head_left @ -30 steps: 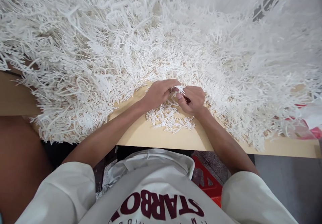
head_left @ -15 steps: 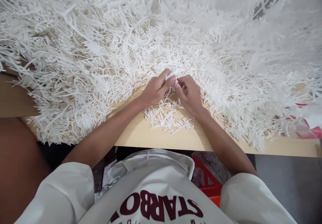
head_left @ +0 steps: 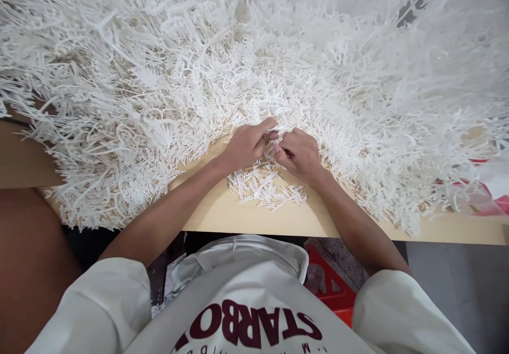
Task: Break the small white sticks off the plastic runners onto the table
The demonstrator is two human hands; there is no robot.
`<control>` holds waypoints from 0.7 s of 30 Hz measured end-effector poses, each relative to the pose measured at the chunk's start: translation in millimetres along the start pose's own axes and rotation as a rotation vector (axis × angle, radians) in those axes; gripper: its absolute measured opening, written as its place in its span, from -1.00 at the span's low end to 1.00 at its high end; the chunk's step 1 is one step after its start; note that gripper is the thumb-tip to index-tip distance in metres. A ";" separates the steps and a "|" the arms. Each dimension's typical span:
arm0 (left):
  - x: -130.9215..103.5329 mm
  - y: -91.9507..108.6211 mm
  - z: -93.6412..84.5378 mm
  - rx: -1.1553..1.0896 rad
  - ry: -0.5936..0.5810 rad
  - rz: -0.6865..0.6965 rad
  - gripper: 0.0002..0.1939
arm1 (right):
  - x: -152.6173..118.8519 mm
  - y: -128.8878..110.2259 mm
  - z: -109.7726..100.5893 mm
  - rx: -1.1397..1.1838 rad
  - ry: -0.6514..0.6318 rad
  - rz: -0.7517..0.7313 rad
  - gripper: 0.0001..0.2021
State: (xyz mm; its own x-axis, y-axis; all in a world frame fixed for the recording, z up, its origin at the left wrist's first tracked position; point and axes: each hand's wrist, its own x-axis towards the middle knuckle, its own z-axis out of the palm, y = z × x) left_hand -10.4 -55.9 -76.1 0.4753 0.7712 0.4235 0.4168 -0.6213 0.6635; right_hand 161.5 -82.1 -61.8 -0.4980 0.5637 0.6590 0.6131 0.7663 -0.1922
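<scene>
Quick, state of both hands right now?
Left hand: closed, pinching white strands.
Right hand: curled closed; whether it holds anything can't be told.

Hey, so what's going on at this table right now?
A person's left hand and right hand work close together over the tabletop, thin white strands between them; the exact grip is hidden. A big heap of branching white strands spreads beyond, and a small pile of short white pieces lies closer in.
</scene>
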 end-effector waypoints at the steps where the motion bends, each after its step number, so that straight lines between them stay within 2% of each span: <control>1: -0.6 0.5 0.2 -0.006 -0.002 0.004 -0.85 | -0.8 0.5 0.3 -0.012 0.014 -0.018 -0.70; 6: 1.4 -4.7 0.4 -0.073 -0.034 -0.015 -0.81 | -6.5 -5.8 2.3 0.003 0.094 -0.076 -0.70; 10: 7.7 -14.6 -1.3 -0.168 0.170 -0.225 -0.66 | -7.7 -19.9 7.0 0.110 0.110 -0.291 -0.67; 12: 8.9 -15.6 -2.0 -0.234 0.210 -0.277 -0.62 | -5.8 -19.5 7.8 0.075 0.106 -0.332 -0.65; 13: 8.8 -14.9 -2.1 -0.260 0.194 -0.283 -0.61 | -4.4 -16.6 7.1 0.025 0.127 -0.273 -0.63; 15: 7.4 -11.9 -2.1 -0.292 0.134 -0.284 -0.57 | -1.4 -7.5 3.7 -0.065 0.182 -0.009 -0.62; 17: 5.8 -9.0 -1.8 -0.305 0.091 -0.278 -0.56 | 0.7 1.5 -0.6 -0.087 0.151 0.295 -0.68; 18: 5.1 -8.0 -1.6 -0.309 0.077 -0.275 -0.56 | 1.1 4.7 -2.2 -0.071 0.112 0.398 -0.72; 19: 4.6 -7.3 -1.4 -0.310 0.067 -0.273 -0.57 | 1.1 6.8 -3.0 -0.046 0.068 0.456 -0.73; 21: 4.1 -6.5 -1.0 -0.306 0.054 -0.277 -0.58 | -0.1 7.8 -2.0 -0.021 -0.004 0.480 -0.71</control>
State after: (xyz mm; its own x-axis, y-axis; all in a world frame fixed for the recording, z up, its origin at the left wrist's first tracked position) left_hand -12.0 -48.5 -78.0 0.3331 0.9144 0.2299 0.2694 -0.3259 0.9062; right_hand 167.6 -76.8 -61.9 -0.1582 0.8536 0.4964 0.7866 0.4128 -0.4592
